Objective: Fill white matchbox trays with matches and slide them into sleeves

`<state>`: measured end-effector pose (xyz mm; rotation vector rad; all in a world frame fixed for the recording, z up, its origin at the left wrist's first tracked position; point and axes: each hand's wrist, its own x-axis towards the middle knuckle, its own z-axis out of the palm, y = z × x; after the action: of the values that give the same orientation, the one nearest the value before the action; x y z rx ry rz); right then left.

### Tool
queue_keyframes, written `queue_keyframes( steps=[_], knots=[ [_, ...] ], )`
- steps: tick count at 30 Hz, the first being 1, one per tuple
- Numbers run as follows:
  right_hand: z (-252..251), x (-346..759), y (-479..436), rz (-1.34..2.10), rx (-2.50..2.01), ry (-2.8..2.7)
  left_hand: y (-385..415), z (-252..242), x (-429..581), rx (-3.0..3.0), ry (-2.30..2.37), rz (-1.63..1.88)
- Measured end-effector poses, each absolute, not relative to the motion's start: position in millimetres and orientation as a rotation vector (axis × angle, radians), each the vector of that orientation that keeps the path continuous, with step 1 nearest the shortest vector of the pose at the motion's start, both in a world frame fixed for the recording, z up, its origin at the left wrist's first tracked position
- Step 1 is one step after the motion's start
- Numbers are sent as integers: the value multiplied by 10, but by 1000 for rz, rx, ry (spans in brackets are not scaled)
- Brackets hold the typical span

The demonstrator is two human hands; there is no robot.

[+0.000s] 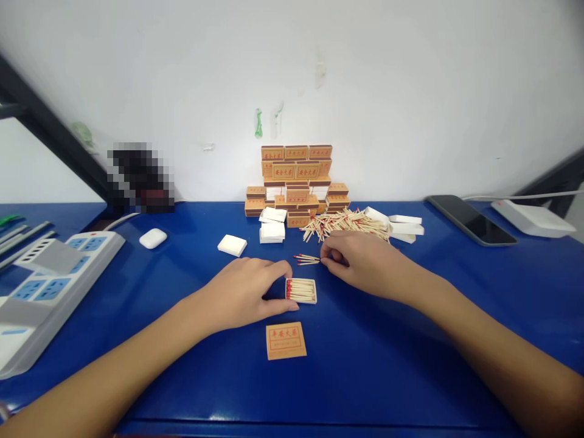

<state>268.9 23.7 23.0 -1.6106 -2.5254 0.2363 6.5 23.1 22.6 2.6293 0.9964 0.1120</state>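
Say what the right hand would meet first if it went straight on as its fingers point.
The right hand would likely meet the few loose matches; it may already touch them.

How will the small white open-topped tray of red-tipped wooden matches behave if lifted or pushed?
The tray is probably light, since its walls look thin and the matches slim. Tilting it would likely spill them, as nothing covers the top. Pushed, it should slide rather than roll, sitting flat on the glossy blue tabletop.
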Motion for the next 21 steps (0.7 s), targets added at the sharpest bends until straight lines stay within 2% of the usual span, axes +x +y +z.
queue_keyframes(
  steps=[21],
  knots=[
    [99, 2646, 205, 195, -1451, -2444, 230, 206, 57, 2635, 991, 123]
  ],
)
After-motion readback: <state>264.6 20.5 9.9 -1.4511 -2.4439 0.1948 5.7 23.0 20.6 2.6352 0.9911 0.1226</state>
